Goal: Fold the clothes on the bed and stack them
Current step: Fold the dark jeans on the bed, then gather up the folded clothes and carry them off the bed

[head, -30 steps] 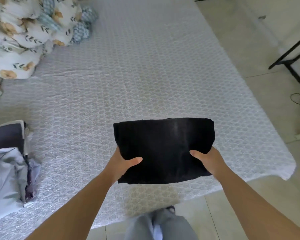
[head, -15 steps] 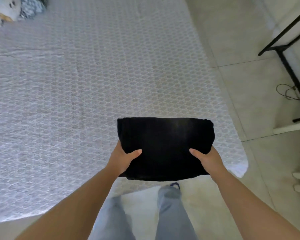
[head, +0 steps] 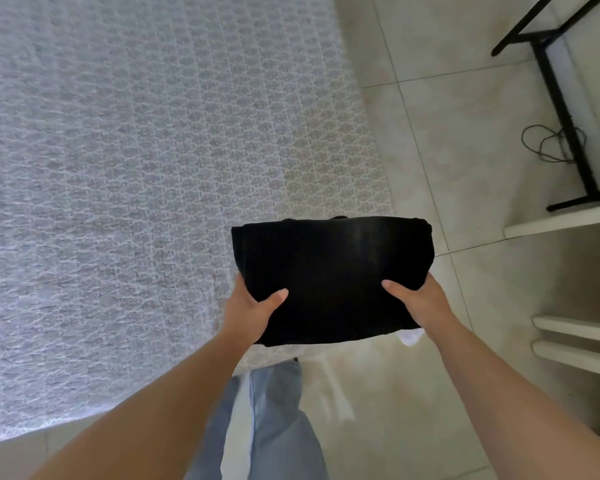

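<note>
In the head view, the folded black garment (head: 329,275) was held flat in mid-air at centre frame, over the lower right corner of the bed (head: 136,174) and the floor (head: 465,168) beside it. The left hand (head: 253,313) gripped its near-left edge, thumb pressed on top and fingers hidden underneath; the right hand (head: 423,303) gripped the near-right edge the same way. Both hands were closed on the cloth, one at each side.

No stack showed in this frame, so where the garment belonged could not be told from here. White shelves (head: 575,327) stood at the right edge, and a black frame (head: 561,109) with a cord (head: 548,143) at the upper right.

The step looked like carrying the fold to its stack. To do it well, the garment probably needed to stay level, with thumbs pinning the top layer so the fold would not slip open. Setting down the far edge first, then sliding the fingers out, would likely keep the edges square.
</note>
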